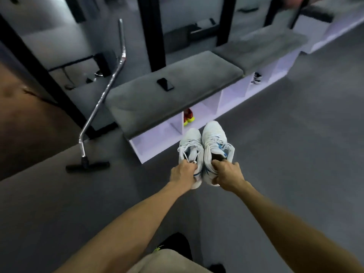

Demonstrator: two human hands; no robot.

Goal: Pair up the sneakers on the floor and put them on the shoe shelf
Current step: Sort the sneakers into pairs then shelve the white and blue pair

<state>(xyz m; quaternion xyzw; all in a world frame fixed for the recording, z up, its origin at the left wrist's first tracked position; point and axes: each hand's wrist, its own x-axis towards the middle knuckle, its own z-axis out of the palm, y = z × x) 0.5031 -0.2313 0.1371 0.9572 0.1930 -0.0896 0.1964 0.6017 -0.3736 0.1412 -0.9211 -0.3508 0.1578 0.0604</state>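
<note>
Nearest, both forearms reach forward over the grey floor (275, 134). Left hand (182, 174) has fingers clamped on the heel collar of the left white sneaker (190, 146); right hand (228, 174) likewise grips the right white sneaker (213, 138). Pair held side by side, toes toward the shoe shelf (157, 142). Recommended: keep soles level, toes aligned, slide both into one vacant compartment beside the red-and-yellow shoe (188, 117).
</note>
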